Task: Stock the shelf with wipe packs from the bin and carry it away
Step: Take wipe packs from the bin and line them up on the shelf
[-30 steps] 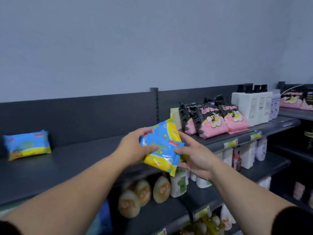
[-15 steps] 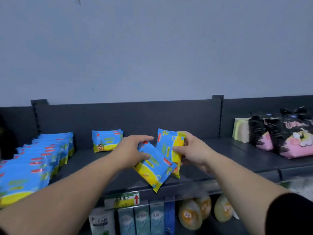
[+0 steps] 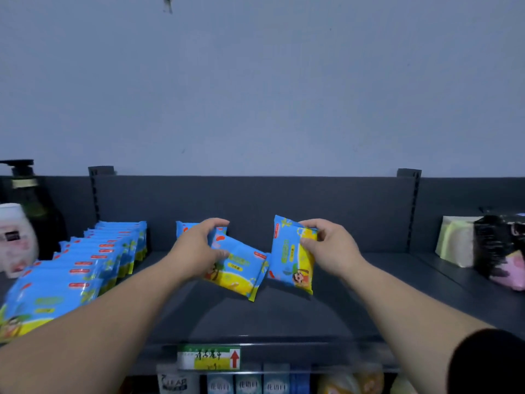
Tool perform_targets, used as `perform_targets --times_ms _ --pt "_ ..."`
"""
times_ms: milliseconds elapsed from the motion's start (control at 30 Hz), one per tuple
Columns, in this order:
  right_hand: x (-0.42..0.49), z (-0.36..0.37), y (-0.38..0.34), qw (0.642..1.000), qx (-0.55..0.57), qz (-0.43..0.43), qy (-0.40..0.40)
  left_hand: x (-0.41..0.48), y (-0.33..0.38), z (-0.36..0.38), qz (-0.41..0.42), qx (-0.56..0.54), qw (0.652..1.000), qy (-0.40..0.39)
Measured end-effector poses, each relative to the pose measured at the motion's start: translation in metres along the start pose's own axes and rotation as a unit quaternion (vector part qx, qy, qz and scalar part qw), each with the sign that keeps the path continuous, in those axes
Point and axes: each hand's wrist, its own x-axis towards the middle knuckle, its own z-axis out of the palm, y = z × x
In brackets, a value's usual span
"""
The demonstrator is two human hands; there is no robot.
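Over the dark shelf (image 3: pixel 284 317), my left hand (image 3: pixel 199 251) grips a blue and yellow wipe pack (image 3: pixel 238 271), tilted with its lower edge near the shelf board. My right hand (image 3: pixel 329 248) holds a second wipe pack (image 3: pixel 289 257) upright by its top right corner. The two packs almost touch. Behind my left hand, a single wipe pack (image 3: pixel 184 227) stands against the back panel, mostly hidden. A long row of wipe packs (image 3: pixel 85 268) fills the shelf's left part. The bin is out of view.
A dark pump bottle (image 3: pixel 28 194) and a white bottle (image 3: pixel 14 240) stand at the far left. Pale soap-like packs (image 3: pixel 457 240) and black and pink bags (image 3: pixel 502 245) sit on the shelf to the right. A price tag (image 3: pixel 208 356) hangs on the front edge, with bottles (image 3: pixel 247 385) on the shelf below.
The view has swung left, bringing the row of packs and bottles into sight. My hands have moved apart over the shelf, separating the two packs.
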Motion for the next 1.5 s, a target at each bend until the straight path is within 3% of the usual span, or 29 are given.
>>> perform_targets --times_ms 167,333,467,667,767,933,1100,1300,1500 --pt "0.017 0.0 0.008 0.98 0.191 0.055 -0.016 0.006 -0.011 0.007 -0.06 0.026 0.996 0.057" --pt "0.02 0.012 0.014 0.944 0.273 0.13 -0.13 0.008 -0.026 0.012 -0.097 0.028 0.991 0.092" --pt "0.022 0.036 0.011 0.928 0.288 0.165 -0.17 0.016 -0.036 0.008 -0.124 0.057 0.986 0.097" --pt "0.035 0.095 0.002 0.943 0.227 0.185 -0.158 0.048 -0.06 -0.007 -0.145 0.088 0.983 0.074" --pt "0.047 0.121 0.002 0.976 0.072 0.153 -0.139 0.07 -0.077 -0.014 -0.14 0.09 0.984 0.058" --pt "0.066 0.152 -0.013 0.977 -0.085 0.13 -0.144 0.103 -0.099 -0.016 -0.128 0.068 0.988 0.059" --pt "0.078 0.182 -0.021 0.977 -0.125 0.116 -0.13 0.118 -0.11 -0.006 -0.137 0.022 0.987 0.086" --pt "0.084 0.205 -0.027 0.98 -0.104 0.107 -0.13 0.118 -0.122 0.006 -0.116 0.027 0.992 0.032" --pt "0.087 0.219 -0.026 0.98 -0.077 0.118 -0.141 0.125 -0.129 -0.001 -0.077 0.037 0.996 0.036"
